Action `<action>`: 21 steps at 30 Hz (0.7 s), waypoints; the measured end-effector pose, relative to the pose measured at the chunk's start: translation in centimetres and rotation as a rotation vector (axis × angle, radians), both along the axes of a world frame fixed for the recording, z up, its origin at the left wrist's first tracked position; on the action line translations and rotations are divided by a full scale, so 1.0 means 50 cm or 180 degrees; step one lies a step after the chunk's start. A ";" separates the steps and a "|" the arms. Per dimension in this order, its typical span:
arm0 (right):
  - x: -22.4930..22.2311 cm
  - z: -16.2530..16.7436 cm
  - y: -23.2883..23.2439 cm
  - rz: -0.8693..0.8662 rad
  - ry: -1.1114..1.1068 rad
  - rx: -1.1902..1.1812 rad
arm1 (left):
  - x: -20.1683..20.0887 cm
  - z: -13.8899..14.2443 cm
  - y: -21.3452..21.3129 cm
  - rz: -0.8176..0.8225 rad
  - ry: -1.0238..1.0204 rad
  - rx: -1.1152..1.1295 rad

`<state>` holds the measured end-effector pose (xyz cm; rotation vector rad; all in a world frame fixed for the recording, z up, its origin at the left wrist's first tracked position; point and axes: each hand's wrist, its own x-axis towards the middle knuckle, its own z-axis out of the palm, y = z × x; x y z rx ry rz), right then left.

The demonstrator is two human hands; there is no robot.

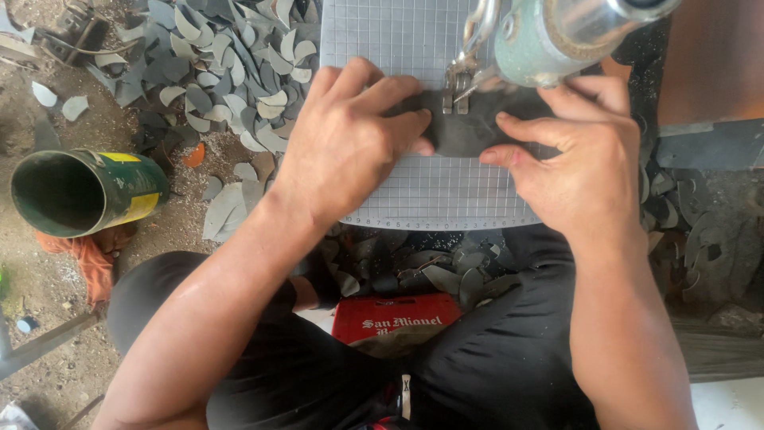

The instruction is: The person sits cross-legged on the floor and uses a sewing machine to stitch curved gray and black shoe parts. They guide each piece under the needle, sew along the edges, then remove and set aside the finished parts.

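A dark grey flat piece of material (469, 127) lies on the gridded white work plate (438, 195) under the metal presser foot (458, 87) of a pale green sewing machine (549, 36). My left hand (350, 139) presses down on the piece's left end, fingers spread flat. Fingertips of my right hand (577, 159) pinch and hold the piece's right end from the front. Both hands sit just in front of the foot, one on each side.
A heap of grey cut scraps (231, 72) lies on the ground to the left, with more scraps (422, 267) under the plate. A green and yellow tin can (83, 191) lies on its side at left. A red crate (394, 318) sits between my knees.
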<state>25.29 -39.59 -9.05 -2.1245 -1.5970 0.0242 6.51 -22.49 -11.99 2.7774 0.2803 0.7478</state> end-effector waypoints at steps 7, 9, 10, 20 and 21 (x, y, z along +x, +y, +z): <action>-0.014 -0.017 -0.009 -0.0014 -0.0121 0.0313 | 0.007 -0.012 0.043 -0.0078 -0.0059 0.0160; -0.018 -0.021 -0.011 -0.0073 -0.0026 0.0273 | 0.013 -0.011 0.056 -0.0129 -0.0085 0.0141; -0.020 -0.025 -0.011 -0.0087 -0.0024 0.0305 | 0.017 -0.011 0.063 -0.0152 -0.0083 0.0121; -0.045 -0.052 -0.010 -0.0125 0.0001 0.0575 | 0.046 -0.003 0.134 -0.0616 -0.0227 -0.0249; -0.048 -0.052 -0.007 -0.0132 0.0009 0.0616 | 0.049 -0.001 0.136 -0.0597 -0.0199 -0.0312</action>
